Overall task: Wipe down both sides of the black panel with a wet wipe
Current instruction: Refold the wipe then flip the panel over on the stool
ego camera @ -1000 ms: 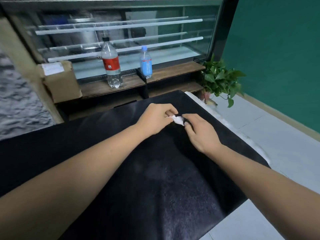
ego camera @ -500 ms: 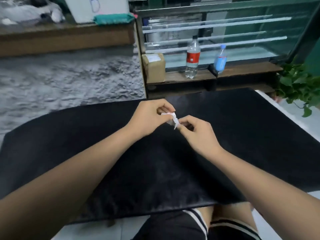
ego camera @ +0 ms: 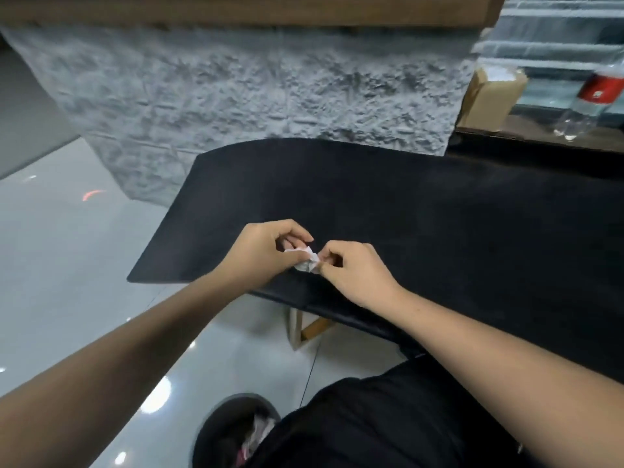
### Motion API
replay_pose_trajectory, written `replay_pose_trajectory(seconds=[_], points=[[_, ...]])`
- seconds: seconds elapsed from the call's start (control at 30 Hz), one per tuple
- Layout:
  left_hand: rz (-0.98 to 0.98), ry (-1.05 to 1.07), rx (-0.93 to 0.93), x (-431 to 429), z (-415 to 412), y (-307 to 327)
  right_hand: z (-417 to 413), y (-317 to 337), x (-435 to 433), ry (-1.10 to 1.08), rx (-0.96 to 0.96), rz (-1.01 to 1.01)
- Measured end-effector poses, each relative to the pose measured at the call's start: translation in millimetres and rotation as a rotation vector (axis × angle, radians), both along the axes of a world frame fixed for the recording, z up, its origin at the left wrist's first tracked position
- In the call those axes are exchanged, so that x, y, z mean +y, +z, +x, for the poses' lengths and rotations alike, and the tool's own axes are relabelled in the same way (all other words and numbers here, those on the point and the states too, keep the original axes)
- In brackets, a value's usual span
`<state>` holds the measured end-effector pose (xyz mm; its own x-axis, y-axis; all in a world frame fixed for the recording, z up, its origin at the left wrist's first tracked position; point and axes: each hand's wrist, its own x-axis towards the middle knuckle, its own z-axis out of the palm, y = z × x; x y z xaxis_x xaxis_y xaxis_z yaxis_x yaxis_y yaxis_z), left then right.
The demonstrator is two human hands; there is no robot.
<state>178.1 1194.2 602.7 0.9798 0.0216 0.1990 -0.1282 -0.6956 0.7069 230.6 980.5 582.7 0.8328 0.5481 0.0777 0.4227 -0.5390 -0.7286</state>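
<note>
The black panel [ego camera: 422,211] lies flat across a low wooden stand, its left end jutting over the floor. A small crumpled white wet wipe [ego camera: 306,261] hangs just above the panel's near edge. My left hand [ego camera: 260,253] pinches the wipe's left side between thumb and fingers. My right hand [ego camera: 354,273] pinches its right side. The two hands almost touch. The panel's underside is hidden.
A dark waste bin [ego camera: 233,434] with scraps inside stands on the glossy floor at my feet. A wooden stand leg [ego camera: 299,327] shows under the panel. A grey textured wall [ego camera: 253,89] rises behind. A cardboard box [ego camera: 493,92] and a red-labelled bottle [ego camera: 587,103] sit far right.
The view has swung left and down, away from the glass case toward the panel's left end and the bin. Both hands have kept hold of the wipe.
</note>
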Motion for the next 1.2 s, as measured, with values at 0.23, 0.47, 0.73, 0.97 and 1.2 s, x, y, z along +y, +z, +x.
replay_pose_trajectory(seconds=[0.23, 0.47, 0.73, 0.97, 1.2], points=[[0.062, 0.001, 0.175, 59, -93, -49, -63, -33, 62, 0.258, -0.068, -0.233], [0.009, -0.016, 0.283, 95, -158, -88, -110, -62, 98, 0.437, -0.033, -0.354], [-0.001, 0.045, 0.423, 115, -203, -116, -136, -88, 124, 0.594, 0.056, -0.459], [0.069, 0.070, 0.430, 123, -197, -114, -126, -89, 115, 0.571, 0.073, -0.456], [0.125, 0.017, 0.251, 98, -146, -99, -91, -56, 73, 0.419, 0.022, -0.323]])
